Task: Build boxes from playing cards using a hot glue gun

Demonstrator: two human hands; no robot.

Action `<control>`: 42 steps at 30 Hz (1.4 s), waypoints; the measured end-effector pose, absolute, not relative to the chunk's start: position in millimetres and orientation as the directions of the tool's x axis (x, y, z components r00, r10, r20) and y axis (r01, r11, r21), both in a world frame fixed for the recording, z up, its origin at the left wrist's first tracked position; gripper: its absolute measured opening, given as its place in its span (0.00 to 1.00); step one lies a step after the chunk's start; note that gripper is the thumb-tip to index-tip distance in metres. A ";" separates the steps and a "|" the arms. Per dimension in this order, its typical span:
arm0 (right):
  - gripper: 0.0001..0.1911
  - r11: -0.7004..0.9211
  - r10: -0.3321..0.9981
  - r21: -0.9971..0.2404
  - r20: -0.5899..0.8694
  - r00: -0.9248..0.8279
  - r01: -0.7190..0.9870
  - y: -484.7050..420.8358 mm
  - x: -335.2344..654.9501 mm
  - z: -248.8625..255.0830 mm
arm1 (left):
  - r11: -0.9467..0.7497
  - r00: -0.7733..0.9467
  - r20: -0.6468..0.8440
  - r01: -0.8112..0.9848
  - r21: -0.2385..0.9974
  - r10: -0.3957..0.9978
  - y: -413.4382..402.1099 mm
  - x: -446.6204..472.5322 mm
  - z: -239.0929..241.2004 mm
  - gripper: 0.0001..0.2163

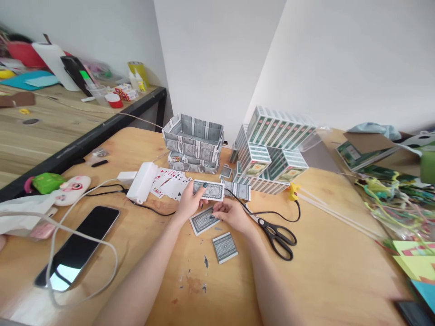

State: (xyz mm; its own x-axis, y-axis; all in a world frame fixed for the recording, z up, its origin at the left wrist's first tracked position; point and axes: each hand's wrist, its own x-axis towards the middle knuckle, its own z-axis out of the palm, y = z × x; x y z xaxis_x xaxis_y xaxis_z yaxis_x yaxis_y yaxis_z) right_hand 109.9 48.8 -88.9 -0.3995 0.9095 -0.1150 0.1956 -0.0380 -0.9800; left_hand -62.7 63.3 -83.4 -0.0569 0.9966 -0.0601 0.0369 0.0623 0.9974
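My left hand [190, 199] is closed on a playing card [214, 191], back side up, with the thumb on top; whether it is one card or a small stack I cannot tell. My right hand [234, 213] pinches at the right edge of another patterned card [203, 222], just below the first. Nearer to me a squarish folded card piece [224, 247] lies on the table. Face-up cards [170, 183] are fanned beyond my left hand. Behind the hands stands a basket made of folded cards [193, 138]. More cards [239, 190] lie beyond my right hand.
Black-handled scissors [277, 235] lie to the right, beside a black cable. Stacked card boxes [272, 154] stand behind. A white glue gun [142, 181] is at left, near a phone [79, 246] and a looping white cable. Tangled yarn [394, 203] covers the right side.
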 end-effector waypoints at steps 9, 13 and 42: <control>0.33 0.254 0.773 -0.229 -0.537 -0.339 0.940 0.9 94.9 -15.3 | 0.077 -0.026 -0.078 -0.015 0.997 0.997 66.6 -60.1 -87.8 0.11; 0.30 0.279 0.800 -0.045 -0.542 -0.258 0.959 -8.4 78.3 -9.0 | 0.068 -0.017 -0.068 -0.016 0.998 0.998 66.5 -59.9 -87.5 0.11; 0.19 -0.088 0.996 -0.970 -0.081 -0.039 -0.227 45.0 109.3 -90.0 | 0.092 -0.198 -0.152 -0.281 0.955 0.968 70.0 -66.3 -91.4 0.12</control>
State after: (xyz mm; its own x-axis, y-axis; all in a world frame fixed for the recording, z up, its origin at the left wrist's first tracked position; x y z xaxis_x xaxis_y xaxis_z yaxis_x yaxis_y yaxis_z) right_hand 109.3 45.0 -90.0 -0.0394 0.9960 -0.0807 -0.2268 -0.0876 -0.9700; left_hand -66.3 70.0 -91.4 -0.1978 0.9684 -0.1519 -0.2811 0.0925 0.9552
